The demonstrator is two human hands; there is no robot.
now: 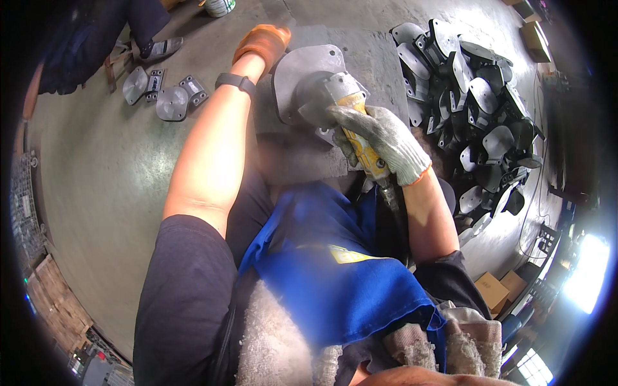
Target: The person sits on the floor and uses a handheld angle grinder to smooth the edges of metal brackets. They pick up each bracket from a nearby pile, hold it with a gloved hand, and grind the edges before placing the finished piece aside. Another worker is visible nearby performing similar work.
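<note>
My right hand (386,138), in a pale knit glove with an orange cuff, is wrapped round the yellow body of an angle grinder (362,151). The grinder's head lies over a grey metal bracket (293,80) with a rounded plate and bolt holes. Its blurred disc covers part of that plate. My left hand (262,44), in an orange glove, is beside the bracket's far left corner. Its fingers look curled, but what they hold is hidden behind the hand. The bracket rests on a dark, worn work surface (373,48) in front of my knees.
A large heap of similar brackets (486,96) lies on the right. Two more brackets (172,103) (135,85) sit on the floor at the left. Another person's shoe (162,49) is at the far left, near a tin (219,7). A hose (390,196) trails from the grinder. Cardboard boxes (491,291) stand at the right.
</note>
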